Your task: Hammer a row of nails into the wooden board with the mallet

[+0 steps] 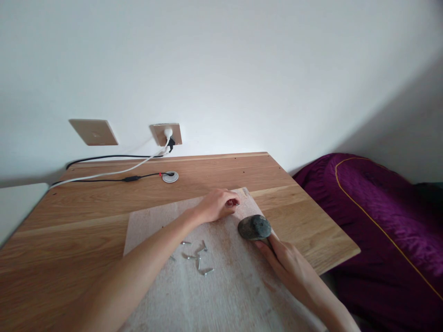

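Note:
My left hand [219,205] is over the far right part of a pale wooden board [221,281]. Its thumb and forefinger are pinched together on a small silver screw [238,204], of which only a bit shows. A black rubber mallet [255,227] is in my right hand [282,258], its head just above the board's right edge and close to my left fingers. Most of the mallet's handle is hidden by my fingers. Several loose silver screws [199,263] lie on the board, to the right of my left forearm.
Beneath the board is a wooden desk [294,203] with a round cable grommet [170,177]. Black and white cables [114,174] run along its back left to a wall socket [167,133]. A purple fabric-covered object [374,221] stands off the desk's right side.

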The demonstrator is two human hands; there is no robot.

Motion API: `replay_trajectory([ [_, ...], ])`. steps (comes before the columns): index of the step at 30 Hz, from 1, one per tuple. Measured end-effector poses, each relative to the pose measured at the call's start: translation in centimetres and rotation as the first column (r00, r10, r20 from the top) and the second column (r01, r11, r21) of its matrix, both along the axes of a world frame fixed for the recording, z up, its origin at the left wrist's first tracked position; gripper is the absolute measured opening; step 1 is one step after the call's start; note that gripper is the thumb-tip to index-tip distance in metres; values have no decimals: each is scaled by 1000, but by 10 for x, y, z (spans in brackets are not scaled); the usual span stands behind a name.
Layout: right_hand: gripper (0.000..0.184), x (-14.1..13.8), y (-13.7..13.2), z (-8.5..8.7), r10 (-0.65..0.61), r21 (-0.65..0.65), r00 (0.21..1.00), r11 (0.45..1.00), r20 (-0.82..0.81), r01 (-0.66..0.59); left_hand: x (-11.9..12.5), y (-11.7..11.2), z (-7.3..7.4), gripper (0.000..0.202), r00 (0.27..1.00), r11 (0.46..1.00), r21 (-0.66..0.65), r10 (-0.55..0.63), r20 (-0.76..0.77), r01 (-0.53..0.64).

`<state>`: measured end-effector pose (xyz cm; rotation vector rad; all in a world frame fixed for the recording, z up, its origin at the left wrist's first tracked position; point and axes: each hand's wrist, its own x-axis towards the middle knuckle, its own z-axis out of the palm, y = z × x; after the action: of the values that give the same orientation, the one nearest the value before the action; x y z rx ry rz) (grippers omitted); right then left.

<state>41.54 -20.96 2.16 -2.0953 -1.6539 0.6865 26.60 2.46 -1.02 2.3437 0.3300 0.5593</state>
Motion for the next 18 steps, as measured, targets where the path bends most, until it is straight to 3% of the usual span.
replay_trajectory([
  [18,37,-2,1,3,-12,15,1000,1000,16,12,0,0,2,10,1000,1000,-16,-9,5,9],
])
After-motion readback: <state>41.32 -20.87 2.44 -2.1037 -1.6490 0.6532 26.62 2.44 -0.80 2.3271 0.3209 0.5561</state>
